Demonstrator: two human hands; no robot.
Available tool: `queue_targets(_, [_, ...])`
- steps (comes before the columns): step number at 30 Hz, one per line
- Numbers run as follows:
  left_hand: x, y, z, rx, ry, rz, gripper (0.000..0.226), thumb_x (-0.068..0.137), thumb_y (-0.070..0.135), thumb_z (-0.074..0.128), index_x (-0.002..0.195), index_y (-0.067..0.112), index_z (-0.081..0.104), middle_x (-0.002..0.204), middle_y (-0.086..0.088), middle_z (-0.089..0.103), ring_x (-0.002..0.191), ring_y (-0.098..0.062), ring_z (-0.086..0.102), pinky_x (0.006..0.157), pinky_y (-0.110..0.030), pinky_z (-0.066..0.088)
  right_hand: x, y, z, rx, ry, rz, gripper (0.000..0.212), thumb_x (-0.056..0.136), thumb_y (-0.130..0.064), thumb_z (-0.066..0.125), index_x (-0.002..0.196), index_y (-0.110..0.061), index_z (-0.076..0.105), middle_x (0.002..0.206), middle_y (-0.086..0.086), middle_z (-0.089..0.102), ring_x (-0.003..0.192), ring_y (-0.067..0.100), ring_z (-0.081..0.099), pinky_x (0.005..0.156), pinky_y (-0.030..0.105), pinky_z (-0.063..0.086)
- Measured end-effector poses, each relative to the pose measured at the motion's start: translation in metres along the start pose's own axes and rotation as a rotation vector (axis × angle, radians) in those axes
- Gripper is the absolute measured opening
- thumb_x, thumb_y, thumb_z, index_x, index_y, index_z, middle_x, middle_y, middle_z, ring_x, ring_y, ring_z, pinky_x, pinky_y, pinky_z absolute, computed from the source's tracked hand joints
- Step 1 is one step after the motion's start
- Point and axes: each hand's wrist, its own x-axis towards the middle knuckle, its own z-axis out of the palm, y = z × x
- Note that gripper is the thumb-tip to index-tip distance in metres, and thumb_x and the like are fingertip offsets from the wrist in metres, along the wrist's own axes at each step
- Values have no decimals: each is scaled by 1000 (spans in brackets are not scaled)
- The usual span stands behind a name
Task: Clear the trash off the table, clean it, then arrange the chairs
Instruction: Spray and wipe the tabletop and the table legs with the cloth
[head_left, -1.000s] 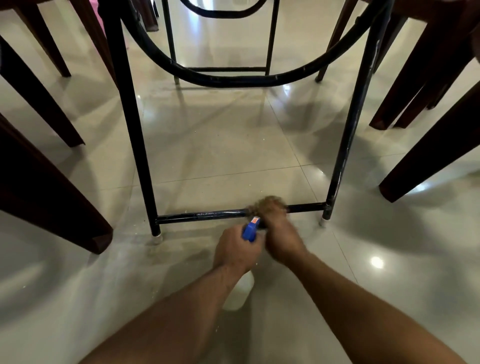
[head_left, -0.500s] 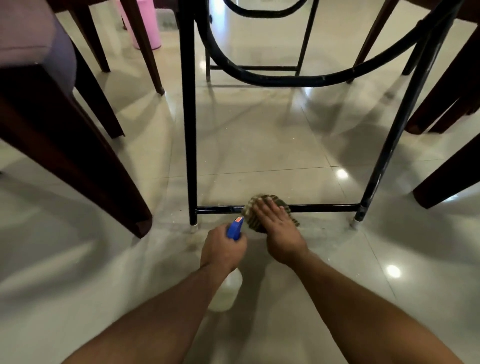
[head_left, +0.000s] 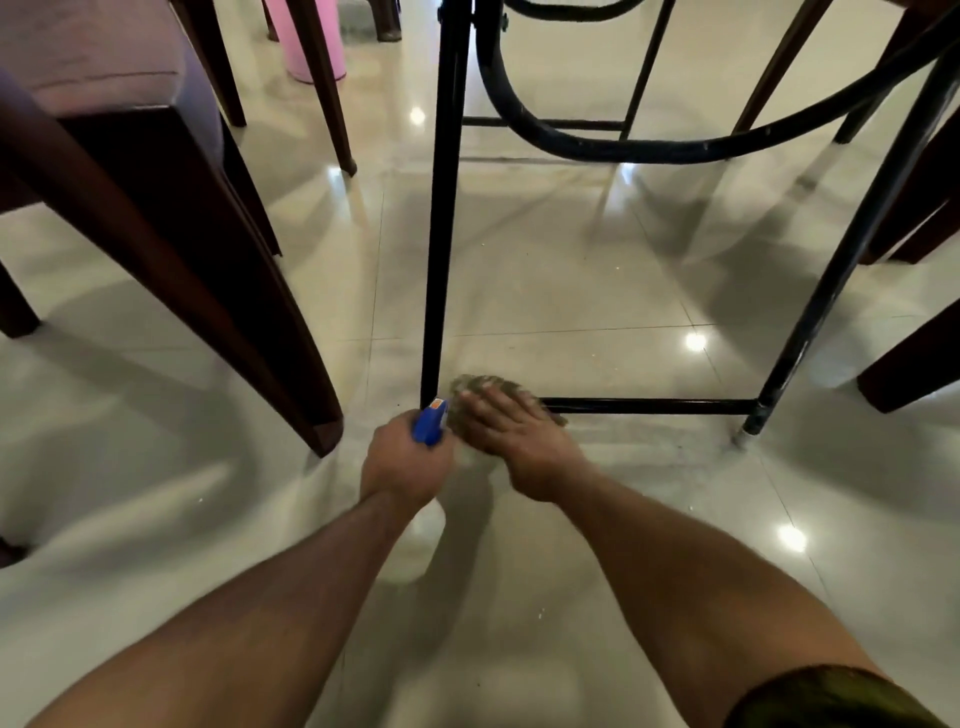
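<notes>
I look under the table at its black metal frame (head_left: 441, 218). My right hand (head_left: 511, 434) presses a greenish-brown rag (head_left: 475, 385) flat onto the low crossbar (head_left: 649, 405), close to the frame's left leg. My left hand (head_left: 402, 462) grips a spray bottle with a blue nozzle (head_left: 430, 423); its white body (head_left: 423, 540) hangs below my wrist. The two hands are side by side, nearly touching.
A dark wooden chair with a purple seat (head_left: 104, 73) stands at the left, its leg (head_left: 291, 364) near my left hand. More chair legs (head_left: 914, 358) are at the right. A pink bin (head_left: 311, 41) is at the back. Glossy tiled floor (head_left: 545, 291) carries small crumbs.
My right hand has slid the rag leftward along the crossbar toward the left leg. The view has shifted, bringing the left chair and the pink bin into sight.
</notes>
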Motion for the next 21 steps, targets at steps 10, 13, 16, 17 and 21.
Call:
queue_targets(10, [-3,2,4,-16,-43,14,22,85,21,62,66,24,50,60,3,52,55,-19,49,56,-32,43,-1,-33,-2,103,-9,430,78,95,-5,37,159,-19,-5,166,6,-14,148,35,-24,122,53,-9])
queue_targets(13, [-5,27,24,38,-94,107,17,88,22,63,74,28,56,66,5,59,62,-15,57,62,-30,46,-2,-27,-7,23,-57,94,76,95,-9,47,159,-21,7,166,0,-10,150,28,-21,124,47,-5])
queue_targets(16, [-10,48,54,23,-92,120,19,87,25,63,70,26,54,60,7,53,57,-16,49,60,-30,42,-34,14,-9,-44,-72,180,84,92,-5,47,158,-21,-2,163,-3,-18,151,26,-20,124,45,-3])
queue_targets(17, [-14,56,64,9,-86,107,23,86,24,62,65,24,51,57,6,49,55,-16,44,58,-30,39,-49,32,-8,-29,-58,262,87,91,-2,44,158,-21,-7,163,-1,-20,151,26,-19,124,45,-3])
queue_targets(21, [-28,97,105,-5,-109,94,27,84,24,60,63,18,45,53,4,42,51,-19,37,54,-30,35,-120,117,-10,-107,-20,557,85,93,1,37,155,-14,-18,164,10,-20,151,31,-18,124,46,-5])
